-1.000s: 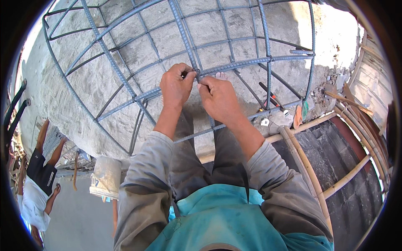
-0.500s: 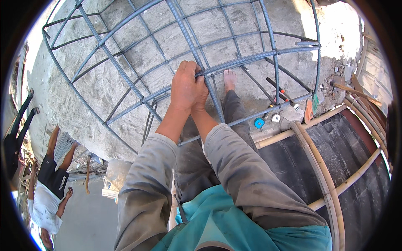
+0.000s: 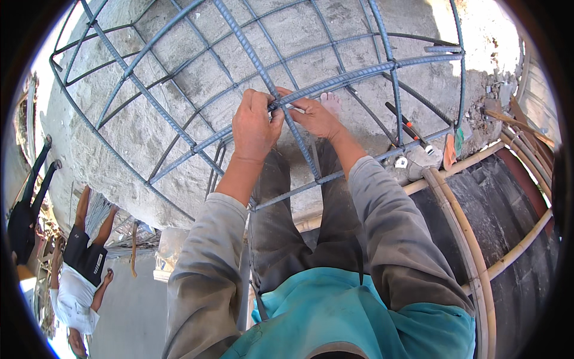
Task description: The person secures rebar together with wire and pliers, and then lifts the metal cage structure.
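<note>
Your left hand [image 3: 256, 124] closes around the rebar crossing [image 3: 278, 105] at twelve o'clock from your knees, and your right hand [image 3: 315, 116] pinches the thin tie wire there. Brace the bars steady and, I judge, twist snugly without snapping it.

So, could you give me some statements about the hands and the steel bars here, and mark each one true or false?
1. Both hands meet at one crossing of the rebar grid. True: the left hand and right hand are together there.
2. The grid lies over a wooden floor. False: it lies over a grey concrete slab.
3. Bamboo poles run at the person's right. True.
4. The left hand holds a hammer. False: no hammer is visible; its fingers close around the bar crossing.
5. Another person stands lower down at the left. True.
</note>
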The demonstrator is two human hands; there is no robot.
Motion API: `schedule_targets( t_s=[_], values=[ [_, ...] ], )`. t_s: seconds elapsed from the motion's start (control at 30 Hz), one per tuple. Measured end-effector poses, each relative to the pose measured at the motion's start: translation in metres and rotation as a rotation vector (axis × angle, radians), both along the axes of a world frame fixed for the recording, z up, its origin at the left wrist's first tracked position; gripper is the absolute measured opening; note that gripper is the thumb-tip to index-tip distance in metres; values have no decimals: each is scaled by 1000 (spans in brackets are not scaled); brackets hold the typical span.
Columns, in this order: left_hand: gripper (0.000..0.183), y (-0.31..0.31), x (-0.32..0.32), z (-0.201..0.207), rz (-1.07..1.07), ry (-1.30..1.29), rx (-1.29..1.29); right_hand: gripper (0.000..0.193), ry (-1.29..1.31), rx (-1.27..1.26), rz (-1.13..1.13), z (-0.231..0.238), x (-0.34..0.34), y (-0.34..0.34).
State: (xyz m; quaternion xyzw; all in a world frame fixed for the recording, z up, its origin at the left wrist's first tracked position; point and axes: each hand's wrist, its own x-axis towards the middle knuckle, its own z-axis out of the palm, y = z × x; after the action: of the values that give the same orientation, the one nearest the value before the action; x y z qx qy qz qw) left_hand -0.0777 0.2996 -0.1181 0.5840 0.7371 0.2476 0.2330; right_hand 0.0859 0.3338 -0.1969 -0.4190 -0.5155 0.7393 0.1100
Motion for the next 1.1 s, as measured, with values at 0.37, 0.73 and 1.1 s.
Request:
schedule_targets(
  t_s=[0.37, 0.73, 1.1],
  values=[
    [22, -8, 2, 0, 54, -67, 124, 17, 41, 235, 122, 4, 0, 47],
    [23, -16, 13, -7, 122, -55, 342, 15, -412, 607, 31, 151, -43, -16],
    [9, -10, -3, 6, 90, -302, 260, 24, -598, 588, 604, 141, -46, 80]
  ],
)
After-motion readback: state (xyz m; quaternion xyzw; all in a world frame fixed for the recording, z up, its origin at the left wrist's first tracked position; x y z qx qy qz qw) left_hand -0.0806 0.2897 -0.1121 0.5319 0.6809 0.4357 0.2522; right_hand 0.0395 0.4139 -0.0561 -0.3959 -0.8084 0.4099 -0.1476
